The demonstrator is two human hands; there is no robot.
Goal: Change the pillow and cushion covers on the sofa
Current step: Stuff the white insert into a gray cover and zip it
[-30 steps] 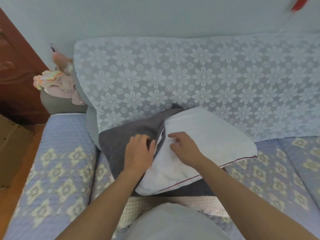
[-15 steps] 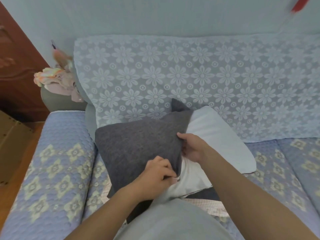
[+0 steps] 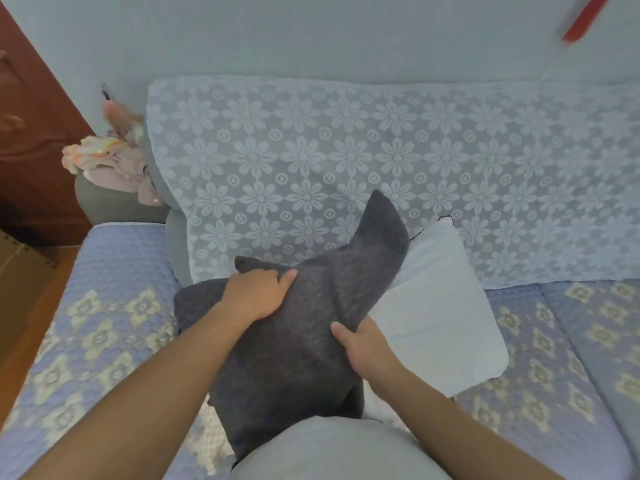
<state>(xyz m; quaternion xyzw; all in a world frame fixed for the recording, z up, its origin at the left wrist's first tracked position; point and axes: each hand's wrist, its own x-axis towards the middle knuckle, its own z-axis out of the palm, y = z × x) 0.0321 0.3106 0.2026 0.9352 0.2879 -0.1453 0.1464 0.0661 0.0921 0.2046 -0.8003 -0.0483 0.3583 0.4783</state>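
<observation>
Grey cover point(image 3: 304, 327) pulled further over white pillow point(image 3: 440, 306) | both hands point(image 3: 258, 296) clamped on cover | quilted sofa point(image 3: 114, 306), pale wall point(image 3: 311, 36)

That grey cover point(image 3: 304, 341) you're gripping is matt, nubby woven cloth; the white pillow point(image 3: 436, 320) looks smooth cotton, the sofa seat point(image 3: 114, 306) quilted fabric.

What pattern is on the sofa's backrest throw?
White daisy-like flowers on pale blue backrest throw; head view.

Grey cover point(image 3: 304, 334) — gripped by left hand point(image 3: 258, 294) and right hand point(image 3: 367, 348); white pillow point(image 3: 440, 320) half-covered, on sofa point(image 3: 114, 299).
</observation>
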